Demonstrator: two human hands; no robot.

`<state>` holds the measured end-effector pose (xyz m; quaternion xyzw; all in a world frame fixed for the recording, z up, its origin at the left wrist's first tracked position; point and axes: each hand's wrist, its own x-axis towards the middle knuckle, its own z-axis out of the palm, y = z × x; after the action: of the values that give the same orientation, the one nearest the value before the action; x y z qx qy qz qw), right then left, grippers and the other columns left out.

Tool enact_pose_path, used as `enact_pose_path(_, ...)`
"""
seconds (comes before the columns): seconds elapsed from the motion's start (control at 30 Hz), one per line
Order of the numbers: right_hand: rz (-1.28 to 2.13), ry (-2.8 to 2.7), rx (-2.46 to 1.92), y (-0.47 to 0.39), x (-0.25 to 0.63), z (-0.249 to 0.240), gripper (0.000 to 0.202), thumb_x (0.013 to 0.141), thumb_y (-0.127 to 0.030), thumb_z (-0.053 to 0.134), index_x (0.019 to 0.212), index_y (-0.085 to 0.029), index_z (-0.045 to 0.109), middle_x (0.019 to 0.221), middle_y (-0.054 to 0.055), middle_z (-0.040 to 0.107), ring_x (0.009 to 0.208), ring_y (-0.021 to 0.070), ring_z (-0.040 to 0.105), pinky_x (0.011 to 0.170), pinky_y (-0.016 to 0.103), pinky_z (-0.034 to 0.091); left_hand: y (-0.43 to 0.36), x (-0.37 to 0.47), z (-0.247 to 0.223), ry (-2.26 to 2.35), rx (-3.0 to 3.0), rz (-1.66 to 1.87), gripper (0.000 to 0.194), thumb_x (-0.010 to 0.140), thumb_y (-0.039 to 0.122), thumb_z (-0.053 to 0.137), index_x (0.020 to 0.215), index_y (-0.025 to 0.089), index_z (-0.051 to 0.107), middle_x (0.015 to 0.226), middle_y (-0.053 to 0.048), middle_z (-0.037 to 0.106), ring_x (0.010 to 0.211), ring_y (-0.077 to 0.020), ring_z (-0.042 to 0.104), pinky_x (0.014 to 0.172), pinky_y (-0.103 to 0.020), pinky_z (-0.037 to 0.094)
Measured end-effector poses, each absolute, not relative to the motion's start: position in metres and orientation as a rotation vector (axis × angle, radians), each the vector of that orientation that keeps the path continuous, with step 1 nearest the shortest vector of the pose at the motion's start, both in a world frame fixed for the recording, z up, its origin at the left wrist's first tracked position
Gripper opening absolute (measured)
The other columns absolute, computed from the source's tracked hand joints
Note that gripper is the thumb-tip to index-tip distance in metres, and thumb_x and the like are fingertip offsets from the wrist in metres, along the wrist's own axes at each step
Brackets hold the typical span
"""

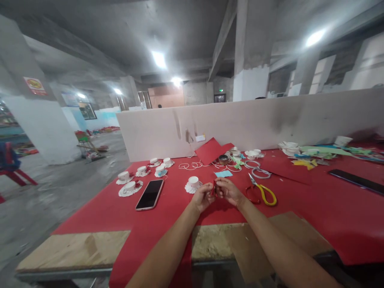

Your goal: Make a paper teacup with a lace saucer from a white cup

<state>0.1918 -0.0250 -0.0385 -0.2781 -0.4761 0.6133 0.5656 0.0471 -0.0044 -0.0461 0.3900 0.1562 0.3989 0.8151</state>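
Both hands meet over the red-covered table. My left hand point(204, 196) pinches a small piece of red paper point(213, 188) from the left side. From the right, my right hand point(228, 191) grips the same piece, its fingers closed. Just left of them a white paper cup point(193, 182) stands on a lacy white doily point(189, 189). Yellow-handled scissors point(267, 195) lie to the right of my right hand, blades pointing away. Beyond my fingers rests a light blue paper scrap point(223, 174).
A phone point(150, 195) lies at left, near several small cups on doilies point(129, 189). Red paper sheets point(210, 151), a tape roll point(223, 159) and white cord point(190, 165) are farther back. Coloured scraps point(324, 151) and a dark phone point(357, 182) are at right. A pale partition point(246, 124) stands behind.
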Motion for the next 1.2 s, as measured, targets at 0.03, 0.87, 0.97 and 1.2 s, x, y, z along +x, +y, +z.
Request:
enact_pose_path(0.03, 1.444, -1.134, -0.657, -0.025, 0.192, -0.039, 0.021, 0.065, -0.031, 0.067, 0.079, -0.018, 0.058, 0.049, -0.006, 0.052, 0.038, 0.0068, 0.041, 0.038, 0.02, 0.03, -0.004, 0.047, -0.047, 0.331, 0.832, 0.85, 0.021, 0.058, 0.019, 0.068, 0.062, 0.013, 0.048, 0.052, 0.004, 0.038, 0.043, -0.0024, 0.026, 0.04, -0.017, 0.02)
enact_pose_path(0.87, 1.029, -1.449, -0.83, -0.022, 0.198, -0.033, 0.023, 0.073, -0.039, 0.062, 0.069, -0.017, 0.053, 0.049, -0.007, 0.046, 0.039, 0.0063, 0.041, 0.039, 0.019, 0.032, -0.001, 0.05, -0.043, 0.547, 0.975, 0.835, 0.029, 0.059, 0.026, 0.067, 0.06, 0.015, 0.041, 0.047, 0.008, 0.036, 0.038, -0.0029, 0.031, 0.038, -0.017, 0.018)
enact_pose_path(0.97, 0.999, -1.471, -0.854, -0.021, 0.201, -0.033, 0.024, 0.072, -0.04, 0.061, 0.068, -0.017, 0.054, 0.049, -0.007, 0.046, 0.04, 0.0065, 0.04, 0.039, 0.019, 0.032, -0.001, 0.049, -0.042, 0.593, 1.054, 0.847, 0.029, 0.061, 0.033, 0.066, 0.061, 0.015, 0.043, 0.048, 0.007, 0.037, 0.039, -0.0039, 0.034, 0.038, -0.017, 0.019)
enact_pose_path(1.2, 0.941, -1.537, -0.9, -0.019, 0.202, -0.037, 0.025, 0.072, -0.041, 0.061, 0.068, -0.018, 0.052, 0.049, -0.008, 0.045, 0.04, 0.007, 0.039, 0.04, 0.02, 0.031, 0.001, 0.051, -0.048, 0.758, 1.52, 0.958, 0.024, 0.069, 0.037, 0.056, 0.062, 0.015, 0.05, 0.041, 0.007, 0.039, 0.037, -0.0052, 0.031, 0.039, -0.02, 0.02)
